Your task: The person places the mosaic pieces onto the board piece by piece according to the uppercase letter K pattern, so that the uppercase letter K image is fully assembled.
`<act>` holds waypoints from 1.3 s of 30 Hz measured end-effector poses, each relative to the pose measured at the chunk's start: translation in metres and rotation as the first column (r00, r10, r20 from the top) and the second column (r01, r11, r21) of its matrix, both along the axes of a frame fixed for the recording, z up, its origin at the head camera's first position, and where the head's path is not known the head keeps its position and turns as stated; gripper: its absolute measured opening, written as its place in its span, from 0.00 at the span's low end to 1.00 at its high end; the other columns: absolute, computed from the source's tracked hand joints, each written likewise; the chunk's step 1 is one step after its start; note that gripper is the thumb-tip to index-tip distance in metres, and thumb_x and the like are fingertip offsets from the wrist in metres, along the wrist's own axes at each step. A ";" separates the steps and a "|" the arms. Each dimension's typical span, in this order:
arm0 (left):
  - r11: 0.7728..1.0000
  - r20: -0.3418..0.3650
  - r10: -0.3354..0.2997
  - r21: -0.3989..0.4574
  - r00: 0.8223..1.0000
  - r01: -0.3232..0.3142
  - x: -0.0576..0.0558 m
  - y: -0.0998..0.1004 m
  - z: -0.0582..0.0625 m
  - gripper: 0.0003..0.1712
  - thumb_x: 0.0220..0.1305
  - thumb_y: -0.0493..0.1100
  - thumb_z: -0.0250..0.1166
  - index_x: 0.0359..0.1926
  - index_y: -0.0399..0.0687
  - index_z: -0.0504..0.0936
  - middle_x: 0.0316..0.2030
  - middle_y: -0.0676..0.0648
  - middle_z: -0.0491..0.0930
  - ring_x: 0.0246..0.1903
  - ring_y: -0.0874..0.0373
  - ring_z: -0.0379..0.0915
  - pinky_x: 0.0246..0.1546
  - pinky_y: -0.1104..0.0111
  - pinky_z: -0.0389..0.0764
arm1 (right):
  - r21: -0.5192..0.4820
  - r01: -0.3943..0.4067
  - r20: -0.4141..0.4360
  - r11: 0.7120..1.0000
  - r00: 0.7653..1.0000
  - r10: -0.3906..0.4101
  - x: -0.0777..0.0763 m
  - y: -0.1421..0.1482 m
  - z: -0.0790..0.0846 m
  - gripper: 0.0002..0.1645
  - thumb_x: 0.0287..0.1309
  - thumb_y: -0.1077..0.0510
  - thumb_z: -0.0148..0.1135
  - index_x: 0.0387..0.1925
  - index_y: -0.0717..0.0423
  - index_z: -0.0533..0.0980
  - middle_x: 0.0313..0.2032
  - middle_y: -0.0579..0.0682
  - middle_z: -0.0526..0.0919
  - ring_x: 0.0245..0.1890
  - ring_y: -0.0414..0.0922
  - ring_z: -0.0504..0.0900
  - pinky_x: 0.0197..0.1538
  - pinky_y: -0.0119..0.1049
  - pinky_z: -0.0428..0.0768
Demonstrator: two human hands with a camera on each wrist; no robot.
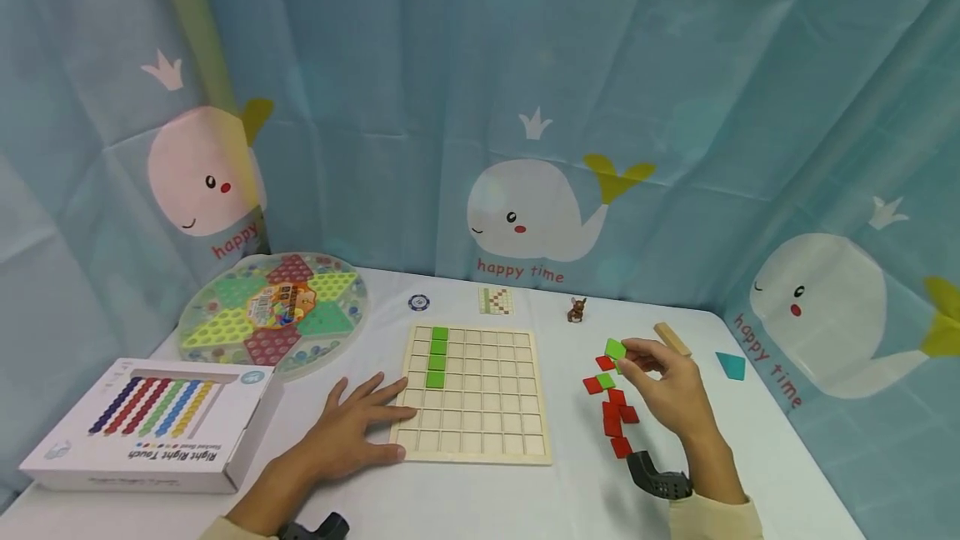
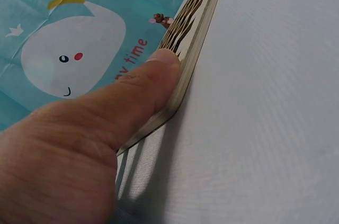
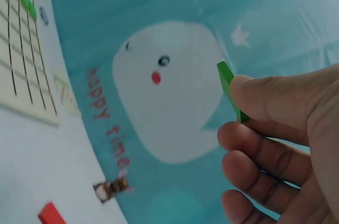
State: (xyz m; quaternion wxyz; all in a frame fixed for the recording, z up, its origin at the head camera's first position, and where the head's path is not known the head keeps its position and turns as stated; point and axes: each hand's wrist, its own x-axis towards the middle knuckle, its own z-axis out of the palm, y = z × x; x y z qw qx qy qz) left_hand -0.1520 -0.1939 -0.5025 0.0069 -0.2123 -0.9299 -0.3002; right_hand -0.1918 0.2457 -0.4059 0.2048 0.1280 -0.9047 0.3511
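Note:
A square wooden grid board [image 1: 480, 432] lies on the white table, with several green tiles [image 1: 437, 357] lined up in one column near its upper left. Fingers spread, my left hand [image 1: 356, 427] rests against the board's left edge; in the left wrist view the thumb [image 2: 143, 83] touches the rim near a corner. To the right of the board, my right hand [image 1: 670, 382] pinches a green tile [image 3: 228, 83] between thumb and forefinger, raised above the table. Below that hand lie loose red tiles [image 1: 611, 415] and a green tile [image 1: 605, 381].
A white boxed toy [image 1: 150, 423] and a round star-patterned game board [image 1: 273, 307] stand at left. Behind the grid are a poker chip [image 1: 418, 302], a small pattern card [image 1: 496, 301] and a brown animal figurine [image 1: 576, 310]. A wooden block [image 1: 672, 338] and a teal piece [image 1: 731, 366] lie at right.

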 end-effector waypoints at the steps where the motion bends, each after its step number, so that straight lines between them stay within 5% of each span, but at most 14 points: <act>1: 1.000 0.004 0.000 -0.002 1.000 0.000 0.000 0.000 0.000 0.31 0.49 0.69 0.67 0.54 0.66 0.83 0.68 0.53 0.65 0.70 0.41 0.48 0.62 0.37 0.31 | -0.006 -0.018 -0.014 1.000 1.000 0.018 0.001 -0.002 0.002 0.16 0.58 0.61 0.68 0.48 0.60 0.81 0.35 0.46 0.83 0.36 0.43 0.78 0.39 0.27 0.78; 19: 1.000 0.001 -0.009 0.002 1.000 0.009 0.001 0.000 0.003 0.32 0.49 0.69 0.66 0.54 0.65 0.83 0.68 0.53 0.65 0.69 0.40 0.48 0.62 0.36 0.31 | -0.093 -0.247 -0.081 0.965 0.967 0.240 0.012 -0.068 0.022 0.17 0.51 0.70 0.70 0.45 0.63 0.81 0.35 0.47 0.83 0.35 0.44 0.79 0.39 0.35 0.80; 26: 1.000 0.005 -0.009 0.005 1.000 0.009 -0.001 0.000 0.001 0.31 0.50 0.69 0.67 0.54 0.65 0.83 0.68 0.53 0.65 0.69 0.40 0.48 0.62 0.36 0.30 | -0.127 -0.350 -0.083 0.928 0.936 0.341 0.007 -0.095 0.013 0.15 0.53 0.67 0.70 0.45 0.60 0.81 0.35 0.43 0.82 0.36 0.41 0.79 0.40 0.39 0.81; 39: 1.000 0.008 -0.009 0.004 1.000 0.009 -0.001 0.000 0.000 0.31 0.50 0.69 0.66 0.54 0.65 0.83 0.68 0.52 0.65 0.69 0.39 0.48 0.62 0.36 0.30 | -0.230 -0.407 0.036 0.884 0.904 0.426 0.001 -0.150 -0.013 0.15 0.55 0.63 0.69 0.46 0.56 0.81 0.32 0.42 0.79 0.34 0.44 0.76 0.40 0.39 0.79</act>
